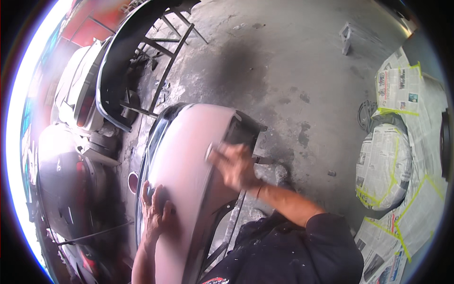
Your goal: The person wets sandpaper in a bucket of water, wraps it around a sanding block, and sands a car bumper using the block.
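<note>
A long curved car bumper coated in dull pinkish primer stretches in front of me. My right hand is closed over its right side, near the dark recess at the far end. Between its fingers and the bumper shows the light edge of a small flat pad; the rest of the pad is covered by the hand, which is slightly blurred. My left hand lies on the bumper's left side, nearer to me. Its fingers are spread and hold nothing.
A dark bumper on a metal stand is beyond, at the left. Other bumpers are stacked along the left side. A car's wheel wrapped in newspaper is on the right. Stained concrete floor lies between.
</note>
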Tool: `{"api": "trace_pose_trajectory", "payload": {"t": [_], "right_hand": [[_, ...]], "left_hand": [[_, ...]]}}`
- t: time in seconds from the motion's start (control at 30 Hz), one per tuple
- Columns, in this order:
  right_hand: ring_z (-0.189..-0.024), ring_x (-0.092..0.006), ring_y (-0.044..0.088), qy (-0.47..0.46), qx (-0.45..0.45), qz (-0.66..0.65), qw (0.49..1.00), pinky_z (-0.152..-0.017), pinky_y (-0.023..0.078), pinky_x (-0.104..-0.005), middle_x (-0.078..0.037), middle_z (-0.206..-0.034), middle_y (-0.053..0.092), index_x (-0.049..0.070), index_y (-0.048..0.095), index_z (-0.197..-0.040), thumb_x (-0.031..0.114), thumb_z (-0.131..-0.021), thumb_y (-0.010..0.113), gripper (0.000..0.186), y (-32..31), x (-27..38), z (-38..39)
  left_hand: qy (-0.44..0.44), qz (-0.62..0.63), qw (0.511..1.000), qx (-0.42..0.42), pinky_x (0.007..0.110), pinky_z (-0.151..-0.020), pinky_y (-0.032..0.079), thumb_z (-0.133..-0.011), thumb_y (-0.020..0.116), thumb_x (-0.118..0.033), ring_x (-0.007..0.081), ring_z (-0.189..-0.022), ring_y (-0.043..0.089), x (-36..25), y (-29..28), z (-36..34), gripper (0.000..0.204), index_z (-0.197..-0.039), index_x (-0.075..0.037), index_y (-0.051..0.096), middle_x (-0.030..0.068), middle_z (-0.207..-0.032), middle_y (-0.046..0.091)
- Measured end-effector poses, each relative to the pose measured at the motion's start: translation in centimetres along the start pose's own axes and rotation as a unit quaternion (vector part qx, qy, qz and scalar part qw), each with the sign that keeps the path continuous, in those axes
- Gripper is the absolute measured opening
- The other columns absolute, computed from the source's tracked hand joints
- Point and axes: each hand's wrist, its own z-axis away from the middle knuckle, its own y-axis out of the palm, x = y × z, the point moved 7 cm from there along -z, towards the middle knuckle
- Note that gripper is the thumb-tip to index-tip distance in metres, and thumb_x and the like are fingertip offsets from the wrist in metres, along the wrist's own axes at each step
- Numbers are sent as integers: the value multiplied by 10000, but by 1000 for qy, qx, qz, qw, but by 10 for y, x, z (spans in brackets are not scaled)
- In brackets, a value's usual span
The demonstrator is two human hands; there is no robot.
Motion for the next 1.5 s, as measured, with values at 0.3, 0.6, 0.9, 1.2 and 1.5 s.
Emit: {"api": "trace_pose_trajectory", "payload": {"t": [0.3, 0.6, 0.9, 1.2, 1.5], "right_hand": [[-1041, -235, 619, 1, 74, 0, 997, -945, 454, -395, -91, -1229, 688, 128, 756, -1219, 115, -893, 689, 333, -9, -38, -57], [-970, -287, 654, 365, 139, -2, 921, -850, 541, -397, -132, -986, 701, 120, 771, -1170, 141, -946, 625, 268, 11, -242, -64], [-950, -227, 589, -54, 88, 40, 994, -880, 458, -374, -91, -1141, 687, 173, 760, -1214, 137, -934, 635, 309, -3, -78, -81], [-1006, -250, 578, 12, 131, 0, 991, -951, 440, -377, -112, -1158, 679, 179, 775, -1207, 143, -870, 670, 356, 2, -58, -85], [-854, -347, 703, 330, 182, -3, 926, -790, 558, -461, -179, -1038, 725, 84, 755, -1182, 266, -963, 625, 313, 20, -255, -70]], "left_hand": [[11, -57, 998, 6, 616, -1094, 415, -869, 634, -219, 520, -1407, 358, 12, 5, 1, 551, -1398, -96, 548, 280, -1512, 388], [69, -86, 993, 35, 607, -1157, 340, -924, 606, -268, 511, -1445, 305, 8, 10, -12, 596, -1453, -32, 468, 193, -1504, 439], [-6, -104, 994, 44, 589, -1155, 352, -961, 586, -353, 507, -1445, 318, 10, 0, 5, 598, -1480, -87, 449, 329, -1550, 299], [-24, -74, 996, 39, 603, -1161, 333, -961, 574, -359, 490, -1458, 306, 3, 3, 1, 604, -1493, -105, 440, 310, -1559, 304], [-20, -79, 995, 55, 596, -1164, 333, -976, 553, -392, 489, -1462, 294, -1, 10, -25, 617, -1495, -81, 433, 263, -1518, 398]]}}
